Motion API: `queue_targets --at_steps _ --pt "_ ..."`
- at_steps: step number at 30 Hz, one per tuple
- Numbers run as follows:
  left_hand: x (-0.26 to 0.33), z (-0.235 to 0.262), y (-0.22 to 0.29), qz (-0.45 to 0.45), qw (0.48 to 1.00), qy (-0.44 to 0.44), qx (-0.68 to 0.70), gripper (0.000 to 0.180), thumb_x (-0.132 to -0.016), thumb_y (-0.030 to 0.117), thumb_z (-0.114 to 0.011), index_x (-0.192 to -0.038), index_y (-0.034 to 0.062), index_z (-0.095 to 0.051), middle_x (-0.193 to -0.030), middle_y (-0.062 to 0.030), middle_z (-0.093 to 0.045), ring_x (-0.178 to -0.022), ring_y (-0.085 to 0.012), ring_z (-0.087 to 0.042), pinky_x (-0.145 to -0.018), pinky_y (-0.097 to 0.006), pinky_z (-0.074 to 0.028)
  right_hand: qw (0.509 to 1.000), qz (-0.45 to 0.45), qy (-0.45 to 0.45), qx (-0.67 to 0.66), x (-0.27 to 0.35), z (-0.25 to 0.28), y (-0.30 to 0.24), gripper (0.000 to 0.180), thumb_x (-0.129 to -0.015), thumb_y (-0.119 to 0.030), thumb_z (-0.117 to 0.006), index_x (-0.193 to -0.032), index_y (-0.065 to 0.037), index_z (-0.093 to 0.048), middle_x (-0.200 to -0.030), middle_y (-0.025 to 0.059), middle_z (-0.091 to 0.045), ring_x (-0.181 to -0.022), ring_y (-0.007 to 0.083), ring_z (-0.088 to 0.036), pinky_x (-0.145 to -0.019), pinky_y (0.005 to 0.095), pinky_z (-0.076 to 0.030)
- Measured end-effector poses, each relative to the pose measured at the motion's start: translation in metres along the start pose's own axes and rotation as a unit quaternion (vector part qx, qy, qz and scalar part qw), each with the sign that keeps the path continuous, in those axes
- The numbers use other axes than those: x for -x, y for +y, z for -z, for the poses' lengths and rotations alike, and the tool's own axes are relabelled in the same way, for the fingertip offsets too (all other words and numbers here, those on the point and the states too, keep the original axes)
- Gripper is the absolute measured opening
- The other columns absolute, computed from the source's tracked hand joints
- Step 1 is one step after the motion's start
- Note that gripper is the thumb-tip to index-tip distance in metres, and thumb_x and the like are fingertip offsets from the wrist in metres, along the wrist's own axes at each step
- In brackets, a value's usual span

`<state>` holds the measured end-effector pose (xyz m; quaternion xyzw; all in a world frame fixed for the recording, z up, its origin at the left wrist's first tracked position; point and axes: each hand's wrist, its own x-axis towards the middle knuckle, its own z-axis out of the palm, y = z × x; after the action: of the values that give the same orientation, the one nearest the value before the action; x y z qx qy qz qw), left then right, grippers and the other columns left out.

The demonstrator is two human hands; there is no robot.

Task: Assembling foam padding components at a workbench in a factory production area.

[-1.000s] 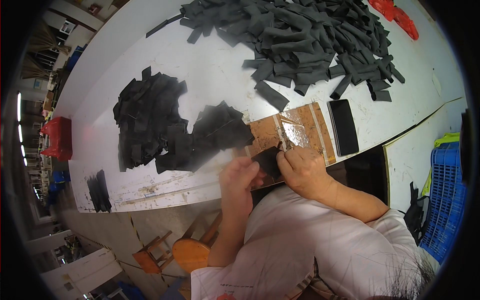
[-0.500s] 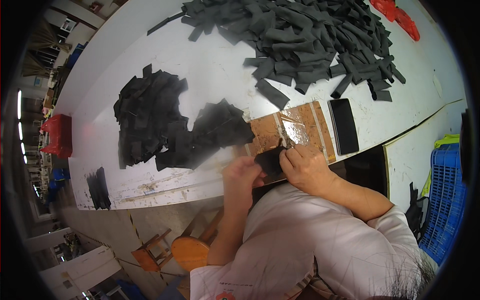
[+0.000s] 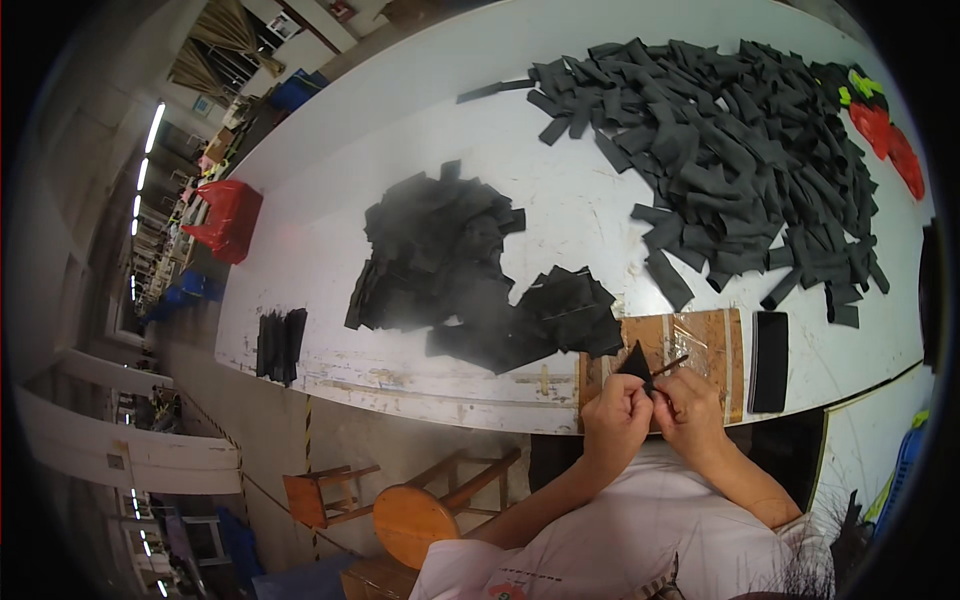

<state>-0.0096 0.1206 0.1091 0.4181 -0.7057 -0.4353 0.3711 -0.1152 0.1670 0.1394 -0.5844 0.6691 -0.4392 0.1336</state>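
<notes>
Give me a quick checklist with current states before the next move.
1. Left hand pinching the black fabric piece: ok.
2. Right hand pinching it too, close beside the left: ok.
3. Thin dark strip by the right hand, loose or held: cannot tell.
4. Phone clear of both hands: ok.
5. Nearer fabric pile clear of the brown board: not ok, right end overlaps.

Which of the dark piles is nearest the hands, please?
The middle pile, its edge close to the left hand; the left pile and right pile lie farther off.
</notes>
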Motion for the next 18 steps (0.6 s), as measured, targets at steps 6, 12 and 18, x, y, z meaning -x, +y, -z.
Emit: queue_targets --at_steps 6,12,18 --pt "-0.022 0.018 0.0 0.335 0.789 -0.126 0.5 0.022 -0.071 -0.006 -0.053 -0.088 0.0031 -0.044 -0.069 -0.0042 -0.053 -0.042 -0.0032 -0.037 -0.037 -0.016 -0.028 0.995 -0.078 0.041 -0.045 0.003 -0.004 0.011 0.008 -0.065 0.006 -0.055 -0.073 0.003 -0.055 -0.065 0.0096 -0.052 -0.056 0.0196 -0.052 -0.048 0.0282 -0.041" --pt "-0.016 0.011 -0.001 0.193 0.902 -0.113 0.369 0.021 -0.07 -0.007 -0.051 -0.088 0.0023 -0.047 -0.067 -0.0025 -0.051 -0.045 -0.0068 -0.043 -0.04 -0.019 -0.034 0.758 -0.344 -0.048 -0.552 0.006 0.002 0.021 0.003 -0.073 -0.001 -0.057 -0.072 -0.002 -0.056 -0.064 -0.0012 -0.049 -0.051 0.0052 -0.041 -0.046 0.0195 -0.034" --pt "-0.009 0.002 0.007 -0.134 0.986 0.072 -0.061 0.024 -0.071 -0.01 -0.05 -0.093 -0.0009 -0.051 -0.074 -0.0018 -0.055 -0.05 0.0003 -0.042 -0.044 -0.015 -0.034 0.722 -0.345 -0.1 -0.591 0.007 0.0 0.023 0.011 -0.078 -0.013 -0.059 -0.073 -0.005 -0.052 -0.061 -0.0017 -0.047 -0.049 0.0052 -0.039 -0.044 0.0174 -0.032"
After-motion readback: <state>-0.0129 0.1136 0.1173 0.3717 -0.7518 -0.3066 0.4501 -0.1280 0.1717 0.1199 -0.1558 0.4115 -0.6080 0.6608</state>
